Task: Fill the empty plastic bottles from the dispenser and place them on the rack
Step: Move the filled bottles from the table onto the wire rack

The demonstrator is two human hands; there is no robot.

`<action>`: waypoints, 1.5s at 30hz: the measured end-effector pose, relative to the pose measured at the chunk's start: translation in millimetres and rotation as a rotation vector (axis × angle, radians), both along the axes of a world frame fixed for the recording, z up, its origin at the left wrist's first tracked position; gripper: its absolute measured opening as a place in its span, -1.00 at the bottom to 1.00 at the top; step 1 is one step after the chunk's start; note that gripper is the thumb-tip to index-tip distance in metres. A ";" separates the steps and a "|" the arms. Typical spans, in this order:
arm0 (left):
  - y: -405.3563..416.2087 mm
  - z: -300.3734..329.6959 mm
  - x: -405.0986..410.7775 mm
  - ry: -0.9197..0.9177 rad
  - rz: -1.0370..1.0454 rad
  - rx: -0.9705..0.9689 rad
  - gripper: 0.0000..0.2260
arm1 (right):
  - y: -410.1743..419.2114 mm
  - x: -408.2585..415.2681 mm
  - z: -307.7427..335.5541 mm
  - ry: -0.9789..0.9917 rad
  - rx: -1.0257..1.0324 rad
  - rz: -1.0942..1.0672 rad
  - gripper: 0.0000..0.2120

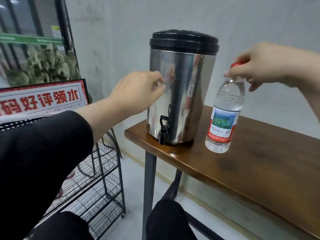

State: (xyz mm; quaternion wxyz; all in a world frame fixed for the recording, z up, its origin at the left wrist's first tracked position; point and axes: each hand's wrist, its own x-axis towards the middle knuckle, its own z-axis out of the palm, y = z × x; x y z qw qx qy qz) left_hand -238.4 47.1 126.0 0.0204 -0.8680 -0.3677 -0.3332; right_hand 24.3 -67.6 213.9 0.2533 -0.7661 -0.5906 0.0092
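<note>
A steel dispenser (181,94) with a black lid and a black tap (163,130) stands at the left end of the wooden table (251,163). To its right a clear plastic bottle (225,115) with a red cap and a red-edged label stands upright on the table, water visible inside. My right hand (259,64) grips the bottle's cap from above. My left hand (136,92) hovers beside the dispenser's left wall, fingers loosely curled, holding nothing. The black wire rack (97,184) stands on the floor at lower left.
A red-and-white sign (41,99) leans above the rack. Behind it are dark window frames and green leaves (45,64). A grey wall runs behind the table. My dark-clad knees (169,220) are below the table's front edge.
</note>
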 end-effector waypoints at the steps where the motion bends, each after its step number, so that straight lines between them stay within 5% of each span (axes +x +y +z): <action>1: 2.7 1.0 -9.4 -0.004 0.017 -0.001 -0.73 | -4.2 -14.4 4.7 0.004 0.011 0.037 -0.77; 10: 34.2 -12.6 -125.5 0.167 0.292 0.016 -0.67 | 31.5 -151.4 -11.5 0.031 0.039 0.360 -0.69; 19: 61.5 -69.6 -272.4 0.275 0.562 -0.124 -0.67 | 165.2 -296.4 -105.2 0.010 -0.169 0.555 -0.74; 32: 129.0 -191.2 -374.0 0.517 0.630 -0.175 -0.68 | 343.1 -427.6 -307.8 -0.191 -0.324 0.646 -0.80; 45: 175.9 -240.0 -404.0 0.487 0.629 -0.252 -0.63 | 394.9 -466.8 -416.1 -0.267 -0.431 0.803 -0.84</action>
